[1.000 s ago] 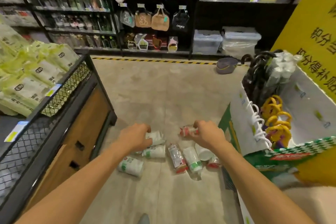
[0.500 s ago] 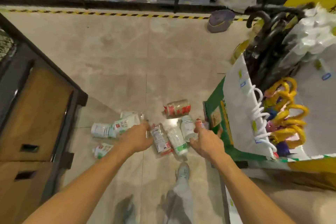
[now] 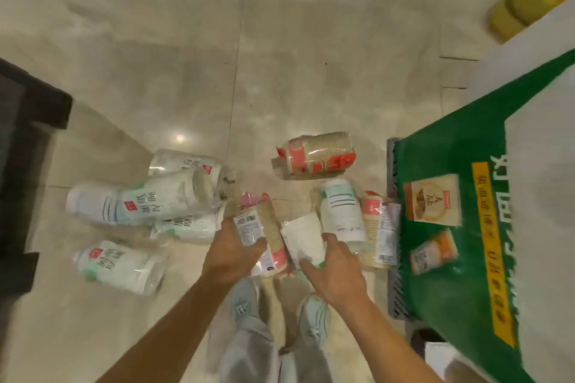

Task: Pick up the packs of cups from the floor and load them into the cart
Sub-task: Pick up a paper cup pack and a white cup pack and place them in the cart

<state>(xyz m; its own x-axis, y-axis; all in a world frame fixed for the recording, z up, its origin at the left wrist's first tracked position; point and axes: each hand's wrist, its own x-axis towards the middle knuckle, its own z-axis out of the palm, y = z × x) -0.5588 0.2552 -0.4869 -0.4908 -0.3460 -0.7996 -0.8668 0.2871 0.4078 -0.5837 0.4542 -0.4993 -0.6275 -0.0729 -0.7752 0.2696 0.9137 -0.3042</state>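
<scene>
Several packs of cups lie on the tiled floor below me. My left hand (image 3: 231, 253) wraps around a brown-and-red pack (image 3: 259, 227) in the middle of the pile. My right hand (image 3: 334, 264) rests on a white pack (image 3: 303, 235) beside it, fingers closing over its end. White packs with green print (image 3: 161, 199) lie to the left, and one more (image 3: 116, 264) lies nearer me. A red-and-brown pack (image 3: 315, 154) lies apart, farther out. Two more packs (image 3: 342, 211) lean against the cart's green side panel (image 3: 451, 165) at the right.
A dark display stand base (image 3: 28, 121) stands at the left edge. My feet in grey shoes (image 3: 312, 311) stand just behind the pile. A yellow object (image 3: 529, 0) sits at the top right. Bare tiles stretch beyond the packs.
The view has tilted down and closer to the floor. Both hands have dropped onto the packs in the middle of the pile, the left closing around the brown-and-red one.
</scene>
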